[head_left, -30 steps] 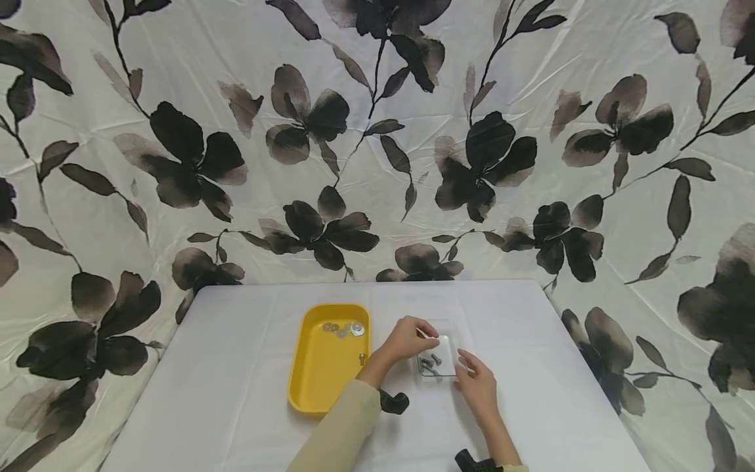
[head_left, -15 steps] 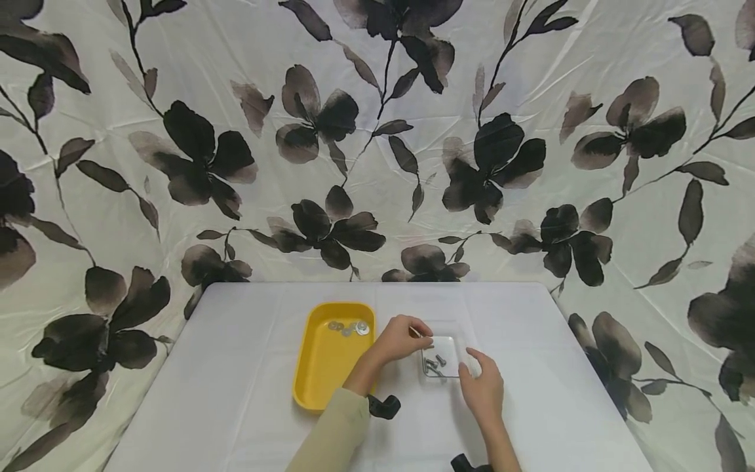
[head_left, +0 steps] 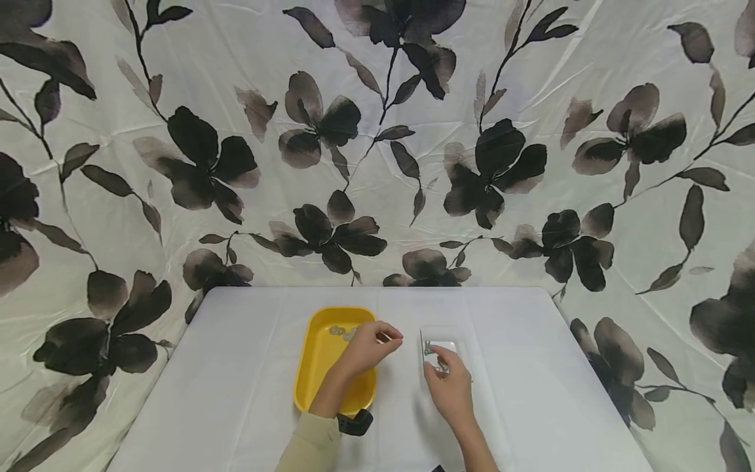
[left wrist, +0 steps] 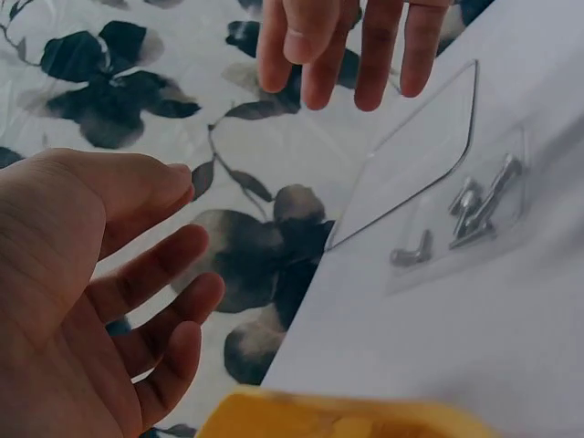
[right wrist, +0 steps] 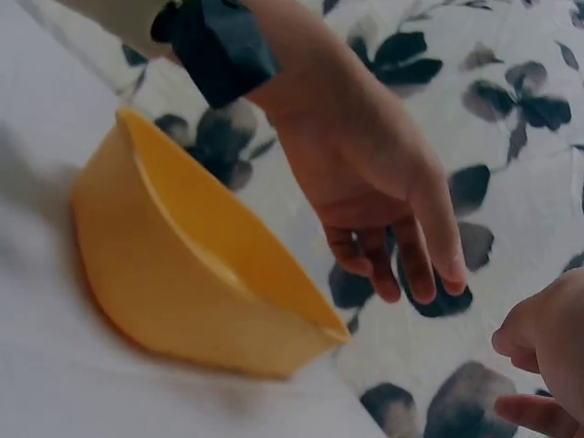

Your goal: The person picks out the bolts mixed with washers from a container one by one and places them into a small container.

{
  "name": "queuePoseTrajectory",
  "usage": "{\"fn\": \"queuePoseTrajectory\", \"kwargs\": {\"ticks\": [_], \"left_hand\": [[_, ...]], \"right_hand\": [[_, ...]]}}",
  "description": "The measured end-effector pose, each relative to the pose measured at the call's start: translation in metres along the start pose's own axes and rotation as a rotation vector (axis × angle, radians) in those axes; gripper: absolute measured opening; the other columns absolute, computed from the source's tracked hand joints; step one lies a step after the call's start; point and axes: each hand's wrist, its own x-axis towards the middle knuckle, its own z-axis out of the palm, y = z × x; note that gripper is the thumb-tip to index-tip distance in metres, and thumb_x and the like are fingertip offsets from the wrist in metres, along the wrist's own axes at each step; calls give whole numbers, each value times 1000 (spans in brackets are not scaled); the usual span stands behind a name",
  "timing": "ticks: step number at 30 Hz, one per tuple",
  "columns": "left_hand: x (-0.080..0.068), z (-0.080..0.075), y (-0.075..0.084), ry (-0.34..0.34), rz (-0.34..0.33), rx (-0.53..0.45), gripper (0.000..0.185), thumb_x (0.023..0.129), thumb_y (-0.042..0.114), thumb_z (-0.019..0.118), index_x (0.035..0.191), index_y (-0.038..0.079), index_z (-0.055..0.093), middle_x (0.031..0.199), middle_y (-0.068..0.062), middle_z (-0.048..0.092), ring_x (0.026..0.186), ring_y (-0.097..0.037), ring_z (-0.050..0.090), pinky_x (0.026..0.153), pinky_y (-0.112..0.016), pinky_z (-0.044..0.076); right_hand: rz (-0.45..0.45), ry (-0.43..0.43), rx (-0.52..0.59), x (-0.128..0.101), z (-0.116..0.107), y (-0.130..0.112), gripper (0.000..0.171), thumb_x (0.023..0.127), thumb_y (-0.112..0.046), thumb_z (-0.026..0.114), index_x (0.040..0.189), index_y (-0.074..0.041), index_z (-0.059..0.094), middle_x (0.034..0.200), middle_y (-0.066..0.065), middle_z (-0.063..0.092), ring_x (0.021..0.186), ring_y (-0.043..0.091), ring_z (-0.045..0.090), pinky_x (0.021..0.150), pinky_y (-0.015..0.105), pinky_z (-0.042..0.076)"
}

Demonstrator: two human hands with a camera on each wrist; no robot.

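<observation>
A yellow tray (head_left: pixel 321 373) lies on the white table, with a few washers (head_left: pixel 339 331) at its far end. My left hand (head_left: pixel 386 339) hovers over the tray's right rim; in the left wrist view its fingers (left wrist: pixel 169 301) are relaxed and the palm is empty. To the right stands a clear shallow tray (head_left: pixel 433 332) holding several bolts (left wrist: pixel 474 205). Over its near part is my right hand (head_left: pixel 441 359), whose fingers (left wrist: pixel 342 55) hang down above the clear tray with nothing seen in them. The right wrist view shows the yellow tray (right wrist: pixel 201 274) and the left hand (right wrist: pixel 383 201).
The white table (head_left: pixel 236 393) is backed and flanked by a white cloth with dark flowers (head_left: pixel 194 151). A black strap (head_left: pixel 354 423) sits on the left wrist. The table's edges run close on the left and right.
My left hand has moved left, from the clear tray's far corner to over the yellow tray. My right hand has moved forward and left onto the clear tray.
</observation>
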Motion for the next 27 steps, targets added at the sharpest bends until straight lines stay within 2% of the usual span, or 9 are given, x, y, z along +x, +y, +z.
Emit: {"fn": "queuePoseTrajectory", "kwargs": {"ticks": [4,12,17,22,27], "left_hand": [[-5,-15,-4,23,-8,9,18,92,26,68,103,12,73,98,6,66,89,-17,60,71,-30,53],[-8,-41,-28,83,19,74,16,91,19,69,102,8,74,95,3,69,88,-18,60,73,-32,52],[-8,-45,-41,69,-14,113,17,90,21,70,101,9,74,92,5,68,85,-17,60,72,-33,52],[0,-47,-53,33,-55,151,18,89,20,71,102,8,74,93,2,67,82,-18,60,73,-33,52],[8,-48,-66,-2,-61,217,18,86,18,75,101,8,75,93,1,67,81,-16,60,74,-33,53]], "right_hand": [[-22,-59,61,0,14,-13,32,87,-4,69,119,-5,65,121,11,62,109,34,60,79,34,55],[-2,-213,49,-7,48,-18,36,90,-13,67,125,-14,62,129,10,59,113,36,58,78,29,54],[29,-264,54,-16,60,-11,39,91,-16,66,129,-15,59,130,11,57,113,36,58,81,36,54],[87,-297,121,-20,67,-8,40,92,-19,66,131,-13,58,130,13,57,112,36,58,84,45,52],[140,-319,204,-24,76,-7,41,92,-18,64,132,-12,59,132,14,56,112,36,57,80,42,54]]}}
